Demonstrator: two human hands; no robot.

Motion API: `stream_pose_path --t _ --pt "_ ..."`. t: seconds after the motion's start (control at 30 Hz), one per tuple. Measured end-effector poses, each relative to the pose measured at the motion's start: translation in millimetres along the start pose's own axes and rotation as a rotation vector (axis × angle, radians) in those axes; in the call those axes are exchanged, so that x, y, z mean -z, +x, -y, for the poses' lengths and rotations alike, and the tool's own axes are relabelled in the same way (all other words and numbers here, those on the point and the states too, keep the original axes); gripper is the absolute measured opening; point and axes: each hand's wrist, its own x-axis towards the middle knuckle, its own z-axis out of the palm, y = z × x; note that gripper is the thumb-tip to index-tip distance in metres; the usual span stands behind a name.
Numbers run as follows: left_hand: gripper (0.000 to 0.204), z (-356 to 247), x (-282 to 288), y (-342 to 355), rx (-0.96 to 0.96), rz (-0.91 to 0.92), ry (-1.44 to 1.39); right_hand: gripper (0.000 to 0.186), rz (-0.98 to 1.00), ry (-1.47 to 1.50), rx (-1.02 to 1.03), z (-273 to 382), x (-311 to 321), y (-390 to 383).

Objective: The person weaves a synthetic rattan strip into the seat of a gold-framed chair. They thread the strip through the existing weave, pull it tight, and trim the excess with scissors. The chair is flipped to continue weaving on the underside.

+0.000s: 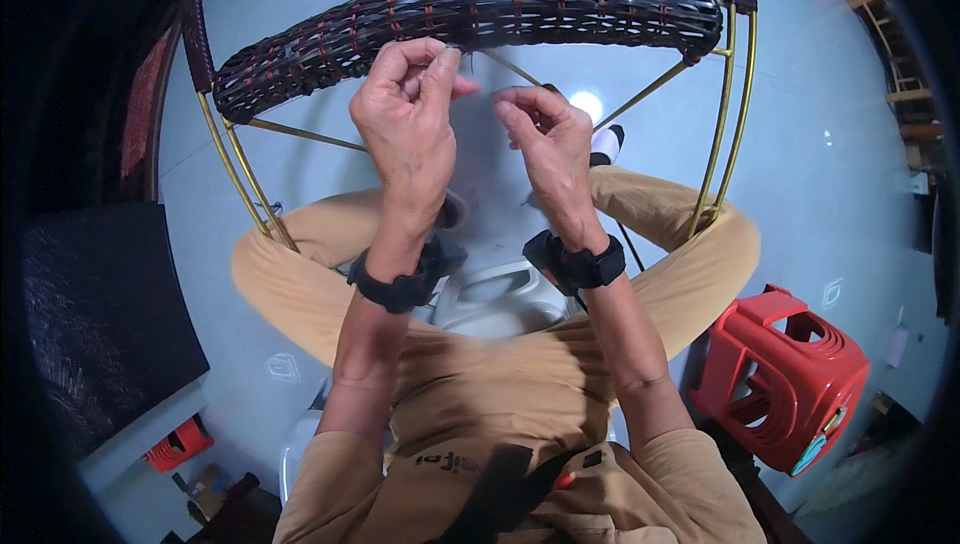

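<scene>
A chair frame with gold-coloured metal tubes (724,114) stands before me, its woven dark wicker panel (570,6) flecked with red ties. My left hand (405,129) is just below the near edge of the panel, its thumb and fingers pinched together. To its right, my right hand (552,149) hangs a little lower with its fingers curled in a pinch, apart from the panel. A thin dark strand shows by the left fingertips, near the panel's edge. What either hand pinches is too small to make out.
Stacked red plastic stools (790,374) stand at the right. Between my legs is a pale plastic stool (500,299). A dark flat sheet (105,314) lies at the left, with a small red stool (180,444) below it. Wooden racks (905,94) line the far right.
</scene>
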Motion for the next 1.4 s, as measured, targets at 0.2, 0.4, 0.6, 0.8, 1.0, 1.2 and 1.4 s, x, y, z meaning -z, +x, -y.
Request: stream_pose_path --t 0.2,0.4,0.6,0.8,1.0,1.2,1.4 --pt "0.006 1 -5 -3 -0.04 -0.023 -0.063 0.02 0.165 0.551 -0.348 25 -19 17" --pt "0.006 2 -5 -2 -0.072 -0.034 -0.024 0.013 0.183 1.199 -0.548 13 -39 23" --pt "0.007 9 -2 2 -0.098 -0.021 0.035 0.013 0.119 1.204 -0.49 1 -40 23" --pt "0.007 2 -5 1 -0.102 -0.045 0.09 0.017 -0.059 0.894 -0.484 -9 -26 19" --pt "0.008 2 -3 3 -0.102 -0.032 0.143 0.027 0.081 1.094 -0.446 3 -30 14" --pt "0.008 2 -4 3 -0.11 -0.031 0.109 0.015 0.053 0.873 -0.401 15 -33 20" --pt "0.008 0 -7 2 -0.115 -0.04 0.122 0.014 -0.206 0.089 0.141 6 -43 28"
